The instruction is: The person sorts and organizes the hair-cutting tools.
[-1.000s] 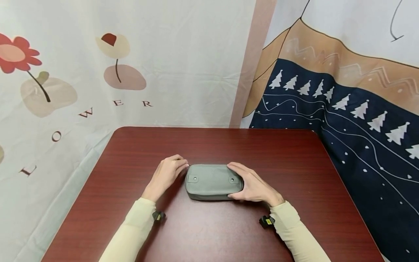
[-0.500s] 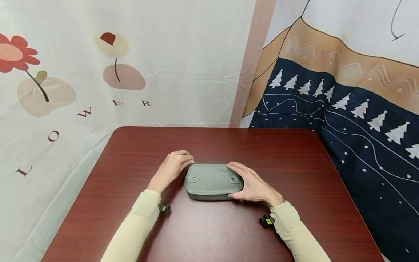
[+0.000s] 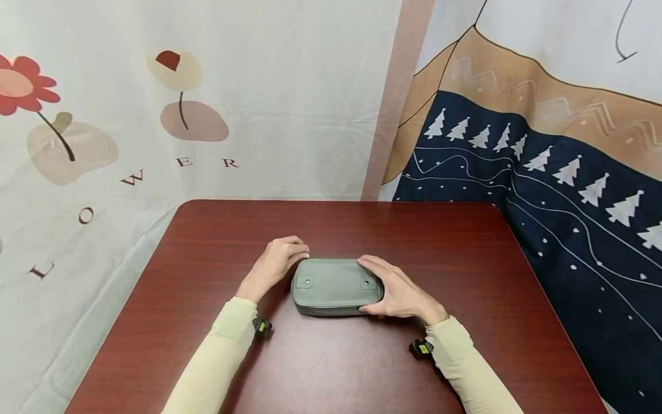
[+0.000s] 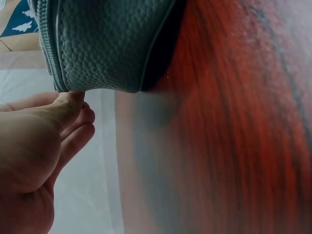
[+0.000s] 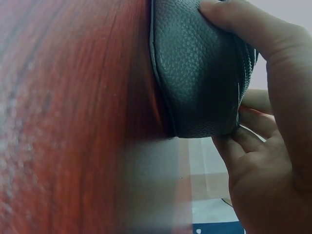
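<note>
A grey-green zippered pouch (image 3: 336, 284) of grained leather lies flat on the table, two snap studs on its top. My right hand (image 3: 402, 292) grips the pouch's right end, thumb on the near side and fingers round the far side. At the far left corner is my left hand (image 3: 274, 265), thumb and fingers pinched together at the zipper. In the left wrist view the zipper (image 4: 48, 46) runs down to those pinching fingertips (image 4: 72, 100), which hide the zipper pull. The right wrist view has the right thumb (image 5: 239, 17) pressing on the pouch's side wall (image 5: 195, 63).
The dark red wooden table (image 3: 331, 368) extends round the pouch on all sides. Behind it hangs a pale curtain (image 3: 300, 115) with flower prints, and a navy and tan tree-print cloth (image 3: 558, 230) hangs at the right. Each wrist carries a small black camera (image 3: 262, 326).
My left hand has moved right and slightly away, from the pouch's left end to along its far left corner. The right hand and the pouch stay in place.
</note>
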Demonstrator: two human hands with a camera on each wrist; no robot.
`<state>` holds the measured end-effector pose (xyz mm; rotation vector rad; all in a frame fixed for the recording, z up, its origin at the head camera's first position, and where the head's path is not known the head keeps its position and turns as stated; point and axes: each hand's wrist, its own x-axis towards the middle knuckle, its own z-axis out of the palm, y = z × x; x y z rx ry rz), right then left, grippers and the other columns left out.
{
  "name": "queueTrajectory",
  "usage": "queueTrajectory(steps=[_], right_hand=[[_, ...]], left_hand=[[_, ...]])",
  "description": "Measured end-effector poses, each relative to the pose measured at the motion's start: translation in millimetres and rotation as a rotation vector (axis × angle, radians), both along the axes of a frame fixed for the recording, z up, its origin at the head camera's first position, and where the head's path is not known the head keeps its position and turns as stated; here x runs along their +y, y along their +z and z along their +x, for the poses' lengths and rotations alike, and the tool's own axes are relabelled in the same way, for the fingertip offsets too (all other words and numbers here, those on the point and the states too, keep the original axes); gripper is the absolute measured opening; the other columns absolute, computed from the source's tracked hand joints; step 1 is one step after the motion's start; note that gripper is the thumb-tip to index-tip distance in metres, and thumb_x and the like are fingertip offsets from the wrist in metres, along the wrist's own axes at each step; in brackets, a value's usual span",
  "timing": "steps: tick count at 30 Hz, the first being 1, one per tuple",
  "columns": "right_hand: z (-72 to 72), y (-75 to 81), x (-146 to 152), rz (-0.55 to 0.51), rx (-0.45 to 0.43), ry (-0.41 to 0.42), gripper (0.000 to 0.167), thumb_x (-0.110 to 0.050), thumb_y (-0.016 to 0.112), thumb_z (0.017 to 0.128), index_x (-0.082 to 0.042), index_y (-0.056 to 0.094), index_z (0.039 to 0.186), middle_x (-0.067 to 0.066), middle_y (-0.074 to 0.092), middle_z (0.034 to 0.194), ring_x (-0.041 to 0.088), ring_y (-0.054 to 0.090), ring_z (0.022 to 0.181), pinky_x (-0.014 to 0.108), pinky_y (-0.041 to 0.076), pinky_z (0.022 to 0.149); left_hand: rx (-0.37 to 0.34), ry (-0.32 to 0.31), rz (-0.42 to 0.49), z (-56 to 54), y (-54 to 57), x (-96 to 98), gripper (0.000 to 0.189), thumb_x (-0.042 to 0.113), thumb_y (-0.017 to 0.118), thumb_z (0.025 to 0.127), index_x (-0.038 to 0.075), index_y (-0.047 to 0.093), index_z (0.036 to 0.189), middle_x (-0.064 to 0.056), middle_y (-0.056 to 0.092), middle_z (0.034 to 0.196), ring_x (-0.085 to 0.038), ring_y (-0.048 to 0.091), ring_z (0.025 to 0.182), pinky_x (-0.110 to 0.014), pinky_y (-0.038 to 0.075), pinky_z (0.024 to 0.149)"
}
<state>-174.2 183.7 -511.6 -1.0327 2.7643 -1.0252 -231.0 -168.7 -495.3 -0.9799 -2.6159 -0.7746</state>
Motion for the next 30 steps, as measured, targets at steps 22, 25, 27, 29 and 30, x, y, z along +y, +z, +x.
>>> queueTrajectory(steps=[22,25,27,29,30], right_hand=[[6.3,5.6,-3,0.092,0.004,-0.009,0.113,-0.048,0.100,0.082,-0.012,0.044,0.173,0.006,0.046,0.177,0.025,0.045,0.165,0.051,0.047,0.133],[7.0,6.7,-2,0.096,-0.002,-0.012,0.113,-0.054,0.097,0.085,-0.012,0.041,0.174,0.007,0.042,0.181,0.026,0.041,0.169,0.054,0.045,0.135],[7.6,7.4,1,0.093,-0.012,-0.021,0.112,-0.059,0.092,0.088,-0.013,0.039,0.176,0.006,0.039,0.183,0.027,0.038,0.171,0.057,0.043,0.136],[8.1,8.3,4,0.083,-0.021,-0.036,0.108,-0.061,0.088,0.093,-0.016,0.038,0.177,0.004,0.037,0.184,0.028,0.035,0.173,0.059,0.040,0.137],[8.1,8.8,5,0.077,-0.018,-0.045,0.104,-0.060,0.086,0.094,-0.018,0.038,0.177,0.004,0.037,0.185,0.028,0.034,0.173,0.060,0.040,0.137]], left_hand=[[-0.049,-0.059,0.141,-11.2,-32.1,-19.6,0.014,0.014,0.078,0.107,0.005,0.088,0.114,-0.009,0.087,0.107,-0.025,0.084,0.098,-0.042,0.070,0.087],[-0.065,-0.089,0.163,-18.6,-45.9,-29.9,0.023,0.026,0.076,0.110,0.009,0.086,0.121,-0.006,0.086,0.113,-0.018,0.083,0.100,-0.034,0.068,0.088],[-0.085,-0.070,0.144,-15.3,-43.5,-32.3,0.027,0.028,0.075,0.111,0.008,0.085,0.126,-0.008,0.086,0.117,-0.019,0.083,0.102,-0.036,0.068,0.089],[-0.115,-0.022,0.105,-4.9,-30.6,-30.8,0.030,0.024,0.077,0.110,0.005,0.082,0.131,-0.011,0.085,0.122,-0.025,0.083,0.106,-0.043,0.069,0.092],[-0.130,0.001,0.084,1.2,-22.8,-30.5,0.033,0.022,0.077,0.109,0.003,0.080,0.136,-0.013,0.084,0.127,-0.029,0.082,0.111,-0.049,0.068,0.096]])
